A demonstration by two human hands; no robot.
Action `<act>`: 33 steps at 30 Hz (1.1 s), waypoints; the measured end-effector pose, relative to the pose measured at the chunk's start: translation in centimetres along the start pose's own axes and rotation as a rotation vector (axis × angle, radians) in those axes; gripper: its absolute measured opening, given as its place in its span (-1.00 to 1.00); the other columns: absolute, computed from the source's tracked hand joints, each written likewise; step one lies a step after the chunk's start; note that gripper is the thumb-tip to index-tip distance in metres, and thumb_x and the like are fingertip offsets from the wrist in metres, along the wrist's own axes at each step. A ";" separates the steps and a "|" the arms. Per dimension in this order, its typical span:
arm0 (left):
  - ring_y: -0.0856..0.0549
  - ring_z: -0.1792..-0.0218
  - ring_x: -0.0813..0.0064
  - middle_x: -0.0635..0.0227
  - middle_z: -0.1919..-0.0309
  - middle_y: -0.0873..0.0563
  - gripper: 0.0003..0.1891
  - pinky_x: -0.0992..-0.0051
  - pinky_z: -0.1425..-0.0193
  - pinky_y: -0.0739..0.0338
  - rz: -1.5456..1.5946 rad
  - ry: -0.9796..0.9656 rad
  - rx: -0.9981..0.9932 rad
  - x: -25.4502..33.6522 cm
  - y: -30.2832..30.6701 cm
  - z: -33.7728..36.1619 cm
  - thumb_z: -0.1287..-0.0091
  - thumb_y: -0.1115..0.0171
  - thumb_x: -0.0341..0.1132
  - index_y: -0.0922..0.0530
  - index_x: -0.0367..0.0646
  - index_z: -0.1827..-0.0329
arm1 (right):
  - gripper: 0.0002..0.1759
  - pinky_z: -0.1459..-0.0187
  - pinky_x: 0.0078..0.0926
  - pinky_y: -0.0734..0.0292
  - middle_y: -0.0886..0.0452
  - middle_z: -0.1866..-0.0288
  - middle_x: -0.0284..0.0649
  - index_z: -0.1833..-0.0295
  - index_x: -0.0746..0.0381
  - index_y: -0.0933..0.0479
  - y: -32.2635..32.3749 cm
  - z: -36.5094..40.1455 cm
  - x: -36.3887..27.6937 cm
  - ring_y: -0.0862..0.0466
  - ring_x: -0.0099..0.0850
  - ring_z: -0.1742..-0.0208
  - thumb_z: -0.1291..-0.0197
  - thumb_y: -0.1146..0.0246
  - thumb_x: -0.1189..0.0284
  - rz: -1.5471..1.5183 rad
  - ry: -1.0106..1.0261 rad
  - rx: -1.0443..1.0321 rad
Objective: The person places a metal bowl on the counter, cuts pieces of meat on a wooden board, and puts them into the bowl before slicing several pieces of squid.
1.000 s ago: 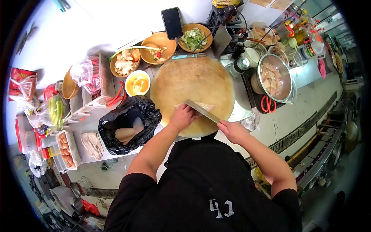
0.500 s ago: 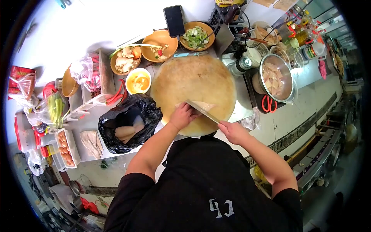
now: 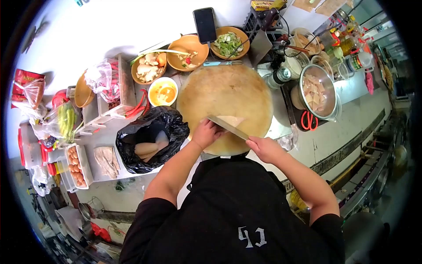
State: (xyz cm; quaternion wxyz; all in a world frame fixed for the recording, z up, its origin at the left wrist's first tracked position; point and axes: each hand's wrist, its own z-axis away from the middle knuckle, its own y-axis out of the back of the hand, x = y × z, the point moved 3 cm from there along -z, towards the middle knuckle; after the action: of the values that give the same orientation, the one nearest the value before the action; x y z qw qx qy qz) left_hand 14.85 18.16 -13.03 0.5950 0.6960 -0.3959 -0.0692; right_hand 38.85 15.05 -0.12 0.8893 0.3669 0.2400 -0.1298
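— Nearest the body, at the close edge of the round chopping board (image 3: 224,86), what is held?

— A cleaver (image 3: 228,127) is gripped by its handle in the right hand (image 3: 263,148), which is closed tight round it. The blade is laid low and slanted up toward the left.

— And the left hand (image 3: 206,133)?

— It is pressed knuckles-up on the near end of a pale piece of meat (image 3: 231,119), which lies on the board just beyond the blade. Whether the fingers are curled or flat cannot be told.

— What could go wrong?

— The left fingers are kept right beside the edge. If the piece were to slide under the pressure, a cut would be risked, it is judged. A black bag (image 3: 169,123) is set just beside the board, so a slice could be knocked into it.

— Farther off?

— A metal bowl (image 3: 300,88) of pale slices is set to the right, red scissors (image 3: 307,121) by it. A phone (image 3: 205,24) is propped at the back of the table.
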 end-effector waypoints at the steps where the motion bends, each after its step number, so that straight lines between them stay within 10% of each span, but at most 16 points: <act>1: -0.53 -0.23 0.08 0.25 -0.03 -0.70 -0.68 0.19 -0.36 -0.45 0.006 0.002 -0.001 0.2 0.1 -0.1 -0.21 -0.37 -0.07 -0.77 -0.08 0.12 | -0.50 0.05 0.04 -0.53 -0.68 0.20 0.12 0.00 0.19 -0.53 0.2 0.6 -0.2 -0.66 0.13 0.11 -0.51 0.08 -0.01 0.012 -0.023 -0.006; 16: -0.54 -0.24 0.26 0.34 -0.04 -0.68 -0.73 0.32 -0.35 -0.46 0.055 0.134 -0.040 -1.3 1.1 1.5 -0.21 -0.32 -0.11 -0.77 -0.06 0.16 | -0.49 0.04 0.03 -0.52 -0.68 0.18 0.10 0.03 0.22 -0.54 -0.8 -1.4 -0.8 -0.66 0.13 0.10 -0.52 0.08 0.00 0.068 0.041 0.034; 33: -0.44 -0.36 0.02 0.14 -0.22 -0.60 -0.64 0.23 -0.44 -0.39 0.152 0.308 -0.085 -1.5 2.2 2.4 -0.15 -0.41 -0.19 -0.74 -0.12 0.01 | -0.48 0.02 0.01 -0.54 -0.69 0.18 0.10 0.01 0.22 -0.54 -2.1 -2.4 -1.8 -0.66 0.13 0.08 -0.52 0.10 -0.01 0.094 0.084 0.024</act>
State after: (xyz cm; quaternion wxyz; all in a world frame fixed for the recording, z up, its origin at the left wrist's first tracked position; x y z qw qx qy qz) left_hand 11.43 17.25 -12.30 0.6811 0.6406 -0.3483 0.0665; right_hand 35.68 15.37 -1.94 0.8791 0.3936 0.2582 -0.0753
